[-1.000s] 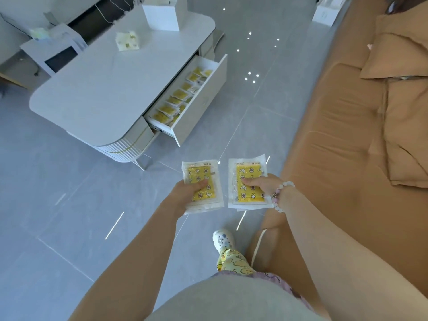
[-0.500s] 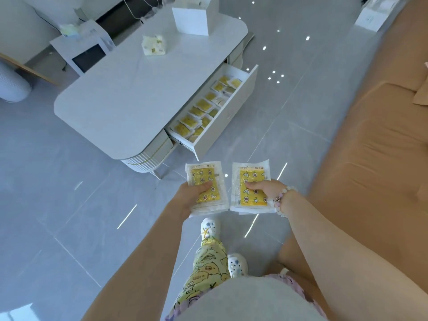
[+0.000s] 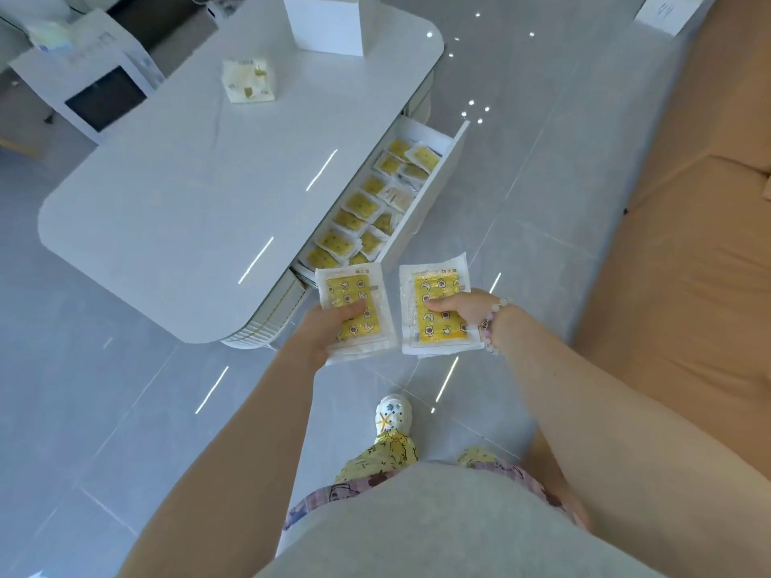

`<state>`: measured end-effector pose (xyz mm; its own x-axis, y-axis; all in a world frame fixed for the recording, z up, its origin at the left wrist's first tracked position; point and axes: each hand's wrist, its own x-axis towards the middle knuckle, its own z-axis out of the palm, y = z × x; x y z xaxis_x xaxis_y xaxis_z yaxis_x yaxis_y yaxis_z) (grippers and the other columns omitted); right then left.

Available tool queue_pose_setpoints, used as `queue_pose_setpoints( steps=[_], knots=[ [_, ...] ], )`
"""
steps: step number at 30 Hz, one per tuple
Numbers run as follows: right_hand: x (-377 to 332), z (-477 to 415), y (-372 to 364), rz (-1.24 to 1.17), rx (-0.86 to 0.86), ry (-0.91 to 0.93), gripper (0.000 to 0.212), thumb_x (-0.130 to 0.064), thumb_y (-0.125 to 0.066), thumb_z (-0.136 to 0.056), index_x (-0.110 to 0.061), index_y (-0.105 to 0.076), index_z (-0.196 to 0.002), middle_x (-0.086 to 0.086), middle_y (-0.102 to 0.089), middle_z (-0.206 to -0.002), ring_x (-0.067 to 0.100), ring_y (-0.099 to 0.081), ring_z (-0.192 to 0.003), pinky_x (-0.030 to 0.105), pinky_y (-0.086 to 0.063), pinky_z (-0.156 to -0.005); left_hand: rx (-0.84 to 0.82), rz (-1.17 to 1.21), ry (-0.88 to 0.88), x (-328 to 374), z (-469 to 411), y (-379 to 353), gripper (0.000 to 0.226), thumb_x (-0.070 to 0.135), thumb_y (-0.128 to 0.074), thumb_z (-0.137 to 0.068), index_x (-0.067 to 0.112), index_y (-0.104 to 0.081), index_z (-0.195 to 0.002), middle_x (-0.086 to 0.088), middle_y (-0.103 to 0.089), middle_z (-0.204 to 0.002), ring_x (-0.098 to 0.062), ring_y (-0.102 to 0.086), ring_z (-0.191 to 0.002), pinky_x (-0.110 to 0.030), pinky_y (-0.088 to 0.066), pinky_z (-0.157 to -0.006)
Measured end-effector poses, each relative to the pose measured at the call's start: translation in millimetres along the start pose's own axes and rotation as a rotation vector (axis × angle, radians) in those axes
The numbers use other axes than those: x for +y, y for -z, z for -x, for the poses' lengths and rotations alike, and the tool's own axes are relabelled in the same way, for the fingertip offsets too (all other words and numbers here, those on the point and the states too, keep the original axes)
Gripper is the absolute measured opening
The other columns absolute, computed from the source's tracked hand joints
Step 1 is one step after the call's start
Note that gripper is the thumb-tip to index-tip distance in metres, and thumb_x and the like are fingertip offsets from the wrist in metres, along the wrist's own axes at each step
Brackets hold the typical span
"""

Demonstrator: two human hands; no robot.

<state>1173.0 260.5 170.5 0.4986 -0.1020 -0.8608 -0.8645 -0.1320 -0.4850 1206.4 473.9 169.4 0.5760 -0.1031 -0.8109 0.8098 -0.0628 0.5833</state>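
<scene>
Now closer to the drawer [image 3: 434, 202]: left hand [image 3: 323, 332] clamps left packet [image 3: 347, 289], right hand [image 3: 459, 305] clamps right packet [image 3: 441, 332]; stowing looks imminent.

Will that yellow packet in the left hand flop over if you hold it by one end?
Probably only a little: the yellow packet sticks out fairly flat while the left hand grips just its lower part, like the other packet in the right hand. It looks thin, so likely light. Its shiny wrapper may be slippery.

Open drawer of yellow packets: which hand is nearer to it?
Left. The left hand, holding a packet, is just before the drawer's near end; the right hand is farther right, toward the sofa.
</scene>
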Motion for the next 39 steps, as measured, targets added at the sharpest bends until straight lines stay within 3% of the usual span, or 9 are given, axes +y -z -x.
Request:
queue_pose_setpoints(
  steps=[11, 15, 20, 26, 29, 32, 34, 37, 39],
  knots=[
    [-60, -43, 43, -0.076, -0.002, -0.040, 0.028, -0.027, -0.070, -0.083, -0.009, -0.067, -0.105, 0.003, -0.071, -0.089, 0.018, -0.067, -0.080, 0.032, -0.051, -0.091, -0.007, 0.036, 0.116, 53, -69, -21, 0.031, 0.012, -0.069, -0.084, 0.008, -0.061, -0.113, -0.006, -0.068, -0.094, -0.019, -0.065, -0.078, -0.037, -0.051, -0.078],
    [-87, -70, 75, -0.020, 0.006, -0.063, 0.030, -0.030, -0.071, -0.082, -0.009, -0.069, -0.102, 0.000, -0.073, -0.082, 0.014, -0.069, -0.073, 0.020, -0.054, -0.063, 0.009, 0.085, 0.117, 74, -98, -31, 0.030, 0.012, -0.070, -0.083, 0.008, -0.062, -0.112, -0.009, -0.069, -0.102, -0.019, -0.066, -0.079, -0.032, -0.053, -0.065],
    [-140, -117, 111, -0.005, -0.072, -0.071, 0.014, -0.024, -0.068, -0.085, -0.015, -0.068, -0.096, 0.003, -0.071, -0.092, 0.018, -0.068, -0.078, 0.031, -0.053, -0.087, 0.096, 0.195, 0.132, 101, -131, -52, 0.029, 0.011, -0.070, -0.084, 0.008, -0.062, -0.112, -0.006, -0.069, -0.094, -0.018, -0.067, -0.076, -0.031, -0.054, -0.060],
    [-200, -180, 152, 0.180, -0.120, -0.142, 0.012, -0.025, -0.069, -0.082, -0.015, -0.070, -0.090, 0.001, -0.072, -0.087, 0.018, -0.067, -0.076, 0.023, -0.051, -0.060, 0.201, 0.369, 0.208, 133, -173, -86, 0.032, 0.021, -0.072, -0.082, 0.012, -0.064, -0.112, -0.005, -0.071, -0.098, -0.022, -0.068, -0.084, -0.036, -0.055, -0.081],
    [-227, -215, 176, 0.315, -0.115, -0.166, 0.029, -0.032, -0.072, -0.078, -0.013, -0.070, -0.100, 0.002, -0.072, -0.097, 0.019, -0.068, -0.089, 0.022, -0.053, -0.055, 0.251, 0.501, 0.220, 148, -198, -101, 0.028, 0.022, -0.069, -0.085, 0.013, -0.062, -0.110, -0.004, -0.071, -0.096, -0.021, -0.068, -0.082, -0.034, -0.055, -0.072],
    [-254, -248, 191, 0.456, -0.040, -0.143, 0.048, -0.047, -0.074, -0.072, -0.017, -0.067, -0.109, 0.001, -0.070, -0.107, 0.021, -0.066, -0.100, 0.014, -0.032, -0.029, 0.291, 0.624, 0.232, 157, -226, -110, 0.016, 0.021, -0.063, -0.089, 0.014, -0.062, -0.103, -0.004, -0.070, -0.093, -0.021, -0.067, -0.083, -0.036, -0.054, -0.072],
    [-267, -271, 195, 0.491, -0.016, -0.121, 0.040, -0.043, -0.073, -0.076, -0.017, -0.067, -0.105, 0.001, -0.069, -0.104, 0.020, -0.065, -0.098, 0.011, -0.027, -0.025, 0.304, 0.684, 0.251, 158, -246, -114, 0.007, 0.020, -0.059, -0.092, 0.015, -0.061, -0.097, -0.004, -0.069, -0.091, -0.020, -0.066, -0.081, -0.037, -0.053, -0.075],
    [-272, -310, 191, 0.522, -0.061, -0.126, 0.017, -0.031, -0.071, -0.082, -0.016, -0.067, -0.090, 0.001, -0.070, -0.090, 0.015, -0.064, -0.081, 0.015, -0.042, -0.039, 0.341, 0.732, 0.270, 151, -281, -113, 0.006, 0.017, -0.057, -0.093, 0.012, -0.060, -0.096, -0.005, -0.068, -0.088, -0.020, -0.065, -0.077, -0.034, -0.053, -0.068],
    [-266, -345, 184, 0.561, -0.058, -0.139, 0.026, -0.031, -0.075, -0.078, -0.013, -0.069, -0.098, 0.002, -0.072, -0.093, 0.019, -0.067, -0.087, 0.027, -0.055, -0.070, 0.371, 0.743, 0.314, 136, -311, -109, 0.012, 0.016, -0.058, -0.092, 0.009, -0.060, -0.102, -0.007, -0.069, -0.091, -0.021, -0.066, -0.078, -0.035, -0.053, -0.068]
  ],
)
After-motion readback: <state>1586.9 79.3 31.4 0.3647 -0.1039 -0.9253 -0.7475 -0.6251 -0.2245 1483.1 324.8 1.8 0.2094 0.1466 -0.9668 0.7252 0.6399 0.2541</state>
